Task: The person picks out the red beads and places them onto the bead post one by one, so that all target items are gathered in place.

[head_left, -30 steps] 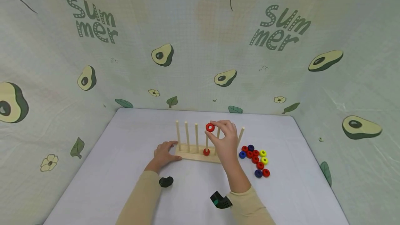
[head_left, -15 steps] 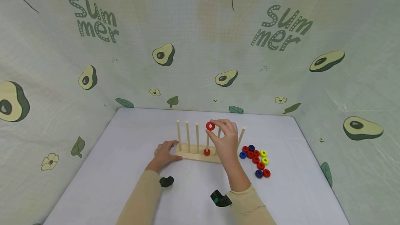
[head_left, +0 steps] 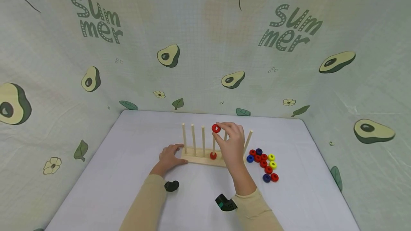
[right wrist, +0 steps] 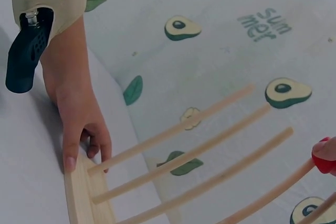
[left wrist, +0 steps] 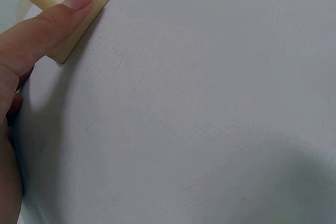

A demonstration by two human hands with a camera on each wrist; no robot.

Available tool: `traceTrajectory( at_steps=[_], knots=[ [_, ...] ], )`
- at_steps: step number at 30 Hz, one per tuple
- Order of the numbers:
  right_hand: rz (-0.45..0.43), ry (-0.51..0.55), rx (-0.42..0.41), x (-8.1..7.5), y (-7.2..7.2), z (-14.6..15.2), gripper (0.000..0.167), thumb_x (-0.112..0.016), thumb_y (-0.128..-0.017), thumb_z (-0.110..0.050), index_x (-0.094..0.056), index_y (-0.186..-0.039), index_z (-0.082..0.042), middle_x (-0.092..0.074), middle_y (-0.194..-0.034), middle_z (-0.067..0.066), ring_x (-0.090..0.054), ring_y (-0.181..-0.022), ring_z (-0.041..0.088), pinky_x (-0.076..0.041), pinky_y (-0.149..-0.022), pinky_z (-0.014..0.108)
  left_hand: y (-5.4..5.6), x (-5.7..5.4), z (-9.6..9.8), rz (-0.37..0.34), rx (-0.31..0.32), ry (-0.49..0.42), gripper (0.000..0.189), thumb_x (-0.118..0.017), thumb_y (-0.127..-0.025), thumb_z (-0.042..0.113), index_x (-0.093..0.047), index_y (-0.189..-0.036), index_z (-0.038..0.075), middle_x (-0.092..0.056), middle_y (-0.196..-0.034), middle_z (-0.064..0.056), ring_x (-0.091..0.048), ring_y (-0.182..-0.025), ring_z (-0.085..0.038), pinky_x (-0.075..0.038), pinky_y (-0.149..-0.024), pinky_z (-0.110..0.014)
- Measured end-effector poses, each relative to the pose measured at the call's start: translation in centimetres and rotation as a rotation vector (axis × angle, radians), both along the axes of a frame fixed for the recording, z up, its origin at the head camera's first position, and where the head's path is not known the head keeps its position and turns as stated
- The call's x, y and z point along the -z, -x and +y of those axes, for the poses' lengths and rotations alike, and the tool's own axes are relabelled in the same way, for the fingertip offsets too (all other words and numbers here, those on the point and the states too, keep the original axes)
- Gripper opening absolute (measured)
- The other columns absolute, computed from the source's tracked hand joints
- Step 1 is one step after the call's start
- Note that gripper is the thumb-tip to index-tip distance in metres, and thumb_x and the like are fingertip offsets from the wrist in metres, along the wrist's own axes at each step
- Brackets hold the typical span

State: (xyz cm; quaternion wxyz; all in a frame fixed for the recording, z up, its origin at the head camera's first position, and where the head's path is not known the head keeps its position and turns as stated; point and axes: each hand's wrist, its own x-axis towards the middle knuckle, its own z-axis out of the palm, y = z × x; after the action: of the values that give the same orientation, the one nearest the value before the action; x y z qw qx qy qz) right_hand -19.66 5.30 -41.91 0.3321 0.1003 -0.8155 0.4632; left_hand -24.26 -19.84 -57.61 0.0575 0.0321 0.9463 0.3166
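Observation:
A pale wooden stand (head_left: 199, 160) with a row of upright pegs stands mid-table. My left hand (head_left: 168, 157) grips its left end, thumb (left wrist: 63, 17) on the front edge and fingers round the far side, as the right wrist view also shows. Between thumb and fingertips, my right hand (head_left: 233, 143) pinches a red ring (head_left: 213, 130) right at the top of the fourth peg (head_left: 213, 144) from the left. At the foot of that peg sits another red ring (head_left: 213, 156). The three pegs left of it carry no rings. My right hand hides part of the stand's right side.
Loose red, blue and yellow rings (head_left: 263, 164) lie in a cluster right of the stand. The white table (head_left: 106, 174) backs onto a hanging cloth (head_left: 199, 27) printed with avocados. A black wrist camera (head_left: 226, 203) hangs under the right forearm.
The held red ring has tilted slightly over the peg top. Both hands stay nearly in place, and the head view has shifted a little.

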Motion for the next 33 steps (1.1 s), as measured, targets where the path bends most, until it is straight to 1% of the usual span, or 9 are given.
traceTrajectory(
  at_steps=[4, 10, 16, 20, 24, 33],
  knots=[
    [-0.018, -0.007, 0.011, -0.03, 0.05, -0.12, 0.031, -0.084, -0.075, -0.005, -0.076, -0.105, -0.007, -0.068, -0.106, 0.004, -0.05, -0.098, 0.023, -0.042, -0.078, 0.036, 0.03, 0.02, 0.09, -0.011, -0.006, 0.001, 0.078, -0.085, -0.072, 0.043, -0.052, -0.139, 0.023, -0.054, -0.122, -0.005, -0.042, -0.113, -0.03, -0.031, -0.086, -0.047],
    [-0.045, -0.011, 0.028, -0.07, 0.08, -0.29, 0.034, -0.084, -0.075, -0.004, -0.076, -0.108, -0.007, -0.071, -0.11, 0.003, -0.049, -0.096, 0.022, -0.043, -0.075, 0.035, -0.05, -0.04, 0.06, 0.002, -0.001, 0.005, 0.078, -0.086, -0.071, 0.043, -0.052, -0.139, 0.021, -0.054, -0.124, -0.006, -0.043, -0.114, -0.031, -0.032, -0.086, -0.049],
    [-0.051, -0.021, 0.033, -0.04, 0.05, -0.26, 0.033, -0.084, -0.076, -0.006, -0.076, -0.108, -0.008, -0.072, -0.107, 0.004, -0.048, -0.092, 0.022, -0.04, -0.074, 0.035, -0.01, -0.04, 0.06, -0.009, -0.007, 0.0, 0.078, -0.085, -0.072, 0.043, -0.052, -0.139, 0.022, -0.054, -0.125, -0.006, -0.042, -0.116, -0.031, -0.031, -0.089, -0.049],
    [-0.035, -0.029, 0.03, 0.04, 0.12, -0.23, 0.033, -0.085, -0.075, -0.006, -0.076, -0.106, -0.007, -0.073, -0.106, 0.005, -0.049, -0.092, 0.023, -0.039, -0.076, 0.036, -0.02, -0.01, 0.09, 0.018, -0.003, 0.028, 0.078, -0.086, -0.071, 0.043, -0.053, -0.138, 0.02, -0.055, -0.122, -0.006, -0.044, -0.114, -0.032, -0.034, -0.086, -0.05],
    [-0.023, -0.031, 0.032, 0.03, 0.17, -0.29, 0.032, -0.085, -0.074, -0.006, -0.076, -0.105, -0.006, -0.073, -0.105, 0.006, -0.05, -0.092, 0.024, -0.039, -0.077, 0.037, 0.04, 0.06, 0.16, 0.015, -0.005, 0.046, 0.077, -0.085, -0.071, 0.043, -0.053, -0.138, 0.021, -0.055, -0.122, -0.006, -0.045, -0.114, -0.032, -0.034, -0.085, -0.048],
    [-0.065, -0.029, 0.051, -0.15, 0.22, -0.46, 0.032, -0.086, -0.075, -0.009, -0.076, -0.106, -0.007, -0.072, -0.105, 0.006, -0.049, -0.093, 0.024, -0.04, -0.076, 0.035, 0.0, -0.13, 0.28, 0.021, -0.003, 0.039, 0.077, -0.085, -0.071, 0.043, -0.053, -0.138, 0.021, -0.056, -0.123, -0.005, -0.045, -0.114, -0.032, -0.034, -0.084, -0.048]
  ],
)
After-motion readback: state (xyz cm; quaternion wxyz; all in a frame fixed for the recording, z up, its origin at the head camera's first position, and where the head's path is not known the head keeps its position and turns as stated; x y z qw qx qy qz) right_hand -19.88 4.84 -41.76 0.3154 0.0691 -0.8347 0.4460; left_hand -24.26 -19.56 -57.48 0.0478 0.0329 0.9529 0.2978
